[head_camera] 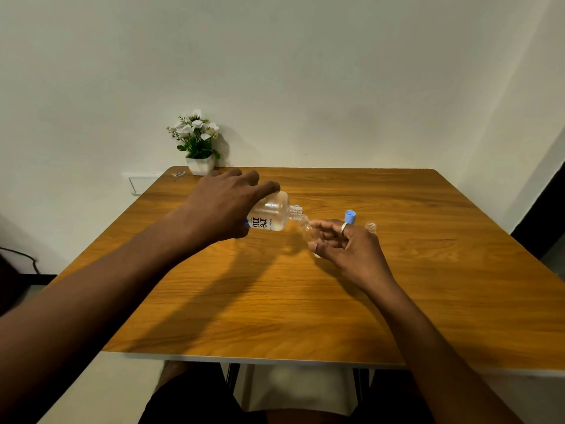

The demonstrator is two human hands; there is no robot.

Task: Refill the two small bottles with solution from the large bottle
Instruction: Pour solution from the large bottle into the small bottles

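In the middle of the frame our left hand grips the large bottle from above, fingers curled round its body. The bottle is tipped almost onto its side, its open neck pointing to the right of the frame. Our right hand pinches the first small bottle between thumb and fingers and holds it tilted, its mouth right at the large bottle's neck. Both are off the tabletop. The second small bottle stands uncapped just right of the right hand, and a blue cap shows just above that hand's knuckles. Potted flowers sit at the far left corner.

We judge this to be the pour into the first small bottle. How full it is we cannot tell, since clear liquid in clear plastic barely shows.

To do it well, we should rest the large neck lightly on the small bottle's rim so the stream has no gap to miss. The large bottle should be tipped by slow degrees, because a wide body empties in gulps through a narrow neck. The small bottle does better nearer upright as it fills, or the solution will run back out of its mouth. We should watch the level at its shoulder and stop short of the threads, righting the large bottle before drawing the two apart.
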